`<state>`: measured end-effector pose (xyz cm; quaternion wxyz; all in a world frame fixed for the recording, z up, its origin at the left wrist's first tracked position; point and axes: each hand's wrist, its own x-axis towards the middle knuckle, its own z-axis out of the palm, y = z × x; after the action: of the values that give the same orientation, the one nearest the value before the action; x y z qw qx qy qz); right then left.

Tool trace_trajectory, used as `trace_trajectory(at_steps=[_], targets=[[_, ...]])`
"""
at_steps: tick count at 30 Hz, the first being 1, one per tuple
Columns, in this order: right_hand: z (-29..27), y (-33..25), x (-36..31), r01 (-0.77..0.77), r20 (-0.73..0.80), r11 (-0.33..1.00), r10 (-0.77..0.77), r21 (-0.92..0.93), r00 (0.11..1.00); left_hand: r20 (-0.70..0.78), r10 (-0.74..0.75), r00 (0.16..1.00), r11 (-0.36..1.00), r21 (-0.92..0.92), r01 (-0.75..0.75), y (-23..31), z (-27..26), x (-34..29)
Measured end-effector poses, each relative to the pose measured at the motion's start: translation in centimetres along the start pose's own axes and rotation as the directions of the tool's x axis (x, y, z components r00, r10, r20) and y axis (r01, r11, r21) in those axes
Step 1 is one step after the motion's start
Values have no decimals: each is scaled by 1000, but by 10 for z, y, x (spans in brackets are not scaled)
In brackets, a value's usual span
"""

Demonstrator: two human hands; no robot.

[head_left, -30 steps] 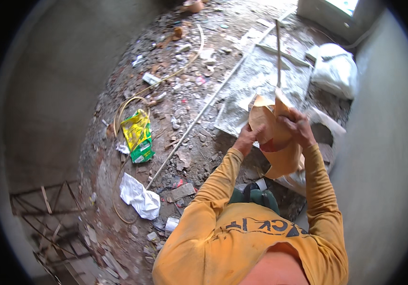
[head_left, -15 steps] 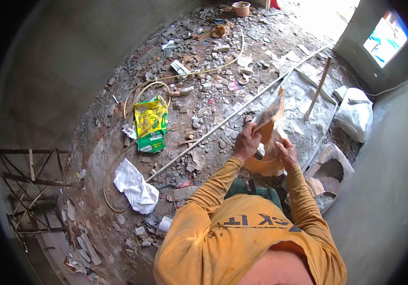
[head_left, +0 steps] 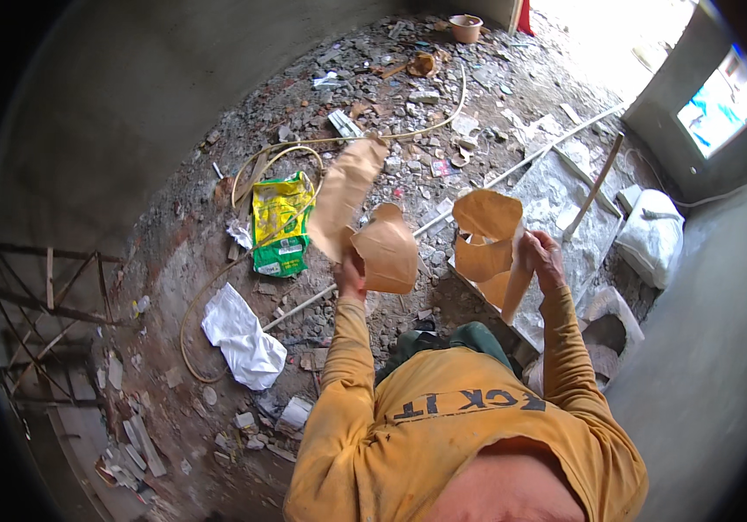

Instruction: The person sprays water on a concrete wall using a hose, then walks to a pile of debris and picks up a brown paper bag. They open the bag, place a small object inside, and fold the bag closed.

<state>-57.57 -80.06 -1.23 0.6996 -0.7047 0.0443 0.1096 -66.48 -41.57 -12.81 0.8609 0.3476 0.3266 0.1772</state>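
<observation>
Torn brown paper is in both of my hands, held apart over the rubble. My left hand [head_left: 351,277] grips one piece of brown paper [head_left: 387,252] by its lower edge; a long strip of it rises up and a wider curled part hangs to the right. On the other side, my right hand [head_left: 546,260] is closed on the edge of a second piece of brown paper [head_left: 488,214], which curls into loops with ragged edges. Part of my left fingers is hidden behind the paper.
A yellow and green bag [head_left: 279,224] and a white sack [head_left: 243,337] lie on rubble at left, near a looped hose [head_left: 184,326]. A long pale pole [head_left: 304,304] crosses the floor. At right are a wooden handle [head_left: 595,184], a filled white sack [head_left: 652,237] and a wall.
The brown paper, held close together in both hands before, is now in two separate pieces. My left hand has moved left and my right hand slightly right and up.
</observation>
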Motion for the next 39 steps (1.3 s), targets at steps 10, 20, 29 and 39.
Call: trace_trajectory(at_steps=[10,20,29,39], targets=[[-76,-29,15,265,-95,959,-274,-95,957,523,665,533,-287,838,-464,1,61,-51],[-74,-75,4,266,-39,928,-285,-261,958,-142,429,892,882,278,-380,71,53,-36],[-10,-63,18,188,119,971,-172,-145,978,246,210,946,-292,939,-179,-4,57,-71],[52,-54,8,421,-54,906,-423,-38,905,568,76,819,281,776,-564,11,129,-87]])
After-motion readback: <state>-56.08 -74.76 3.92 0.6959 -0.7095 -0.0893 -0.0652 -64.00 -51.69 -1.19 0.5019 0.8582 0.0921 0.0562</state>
